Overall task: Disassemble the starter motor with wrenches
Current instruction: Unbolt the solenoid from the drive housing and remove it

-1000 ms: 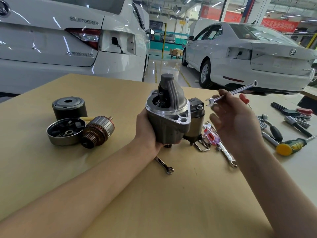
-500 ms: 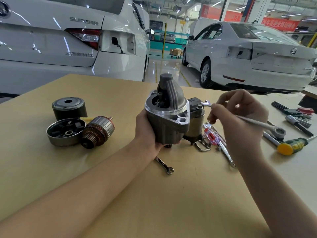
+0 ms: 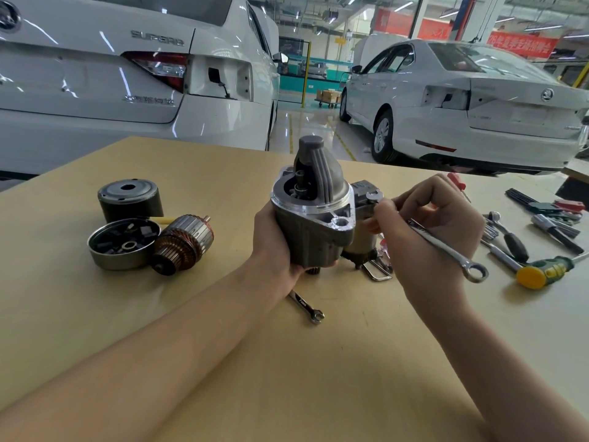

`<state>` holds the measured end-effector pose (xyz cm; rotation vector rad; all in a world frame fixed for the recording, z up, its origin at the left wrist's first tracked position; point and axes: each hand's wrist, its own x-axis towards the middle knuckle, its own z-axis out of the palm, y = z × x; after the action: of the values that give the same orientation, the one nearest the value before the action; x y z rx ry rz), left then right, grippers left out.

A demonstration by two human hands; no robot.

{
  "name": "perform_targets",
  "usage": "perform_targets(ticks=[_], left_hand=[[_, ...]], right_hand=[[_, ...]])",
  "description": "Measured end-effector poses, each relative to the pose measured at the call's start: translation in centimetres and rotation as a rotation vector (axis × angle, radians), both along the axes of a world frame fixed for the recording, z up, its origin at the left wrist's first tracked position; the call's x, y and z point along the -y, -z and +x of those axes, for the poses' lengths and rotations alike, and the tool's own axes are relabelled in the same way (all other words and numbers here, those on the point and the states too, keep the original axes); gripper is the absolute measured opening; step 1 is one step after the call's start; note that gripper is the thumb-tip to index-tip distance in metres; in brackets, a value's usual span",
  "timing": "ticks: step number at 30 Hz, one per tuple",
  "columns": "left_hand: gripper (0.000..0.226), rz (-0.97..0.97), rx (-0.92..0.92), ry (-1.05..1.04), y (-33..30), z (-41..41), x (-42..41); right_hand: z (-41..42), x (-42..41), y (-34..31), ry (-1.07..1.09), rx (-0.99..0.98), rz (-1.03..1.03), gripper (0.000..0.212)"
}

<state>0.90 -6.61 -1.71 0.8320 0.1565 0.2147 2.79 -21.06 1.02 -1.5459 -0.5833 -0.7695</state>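
left hand grips the starter motor, upright on the tabletop, fingers wrapped behind the housing. right hand has fingers clamped on the wrench, its open end now seated on the solenoid top beside the motor, closer than half a second ago.

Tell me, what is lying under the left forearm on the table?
A small wrench lies flat on the table, its open end showing below the left hand. Its other end is covered by the wrist, so that end cannot be seen.
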Motion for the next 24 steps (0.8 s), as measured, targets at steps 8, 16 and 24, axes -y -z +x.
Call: perform_targets(ticks=[8, 16, 24], left_hand=[[0.042, -0.008, -0.009, -0.008, 0.0, 0.0, 0.0], [0.046, 0.019, -0.019, -0.010, -0.2, -0.2, 0.0], [0.042, -0.001, -0.021, -0.009, -0.1, -0.2, 0.0]], right_hand=[[1.9, -0.5, 0.5, -0.034, -0.050, -0.037, 0.028], [1.0, 1.3, 0.7, 0.138, 0.402, -0.239, 0.029], [0.9, 1.5, 0.4, 0.132, 0.531, -0.334, 0.033]])
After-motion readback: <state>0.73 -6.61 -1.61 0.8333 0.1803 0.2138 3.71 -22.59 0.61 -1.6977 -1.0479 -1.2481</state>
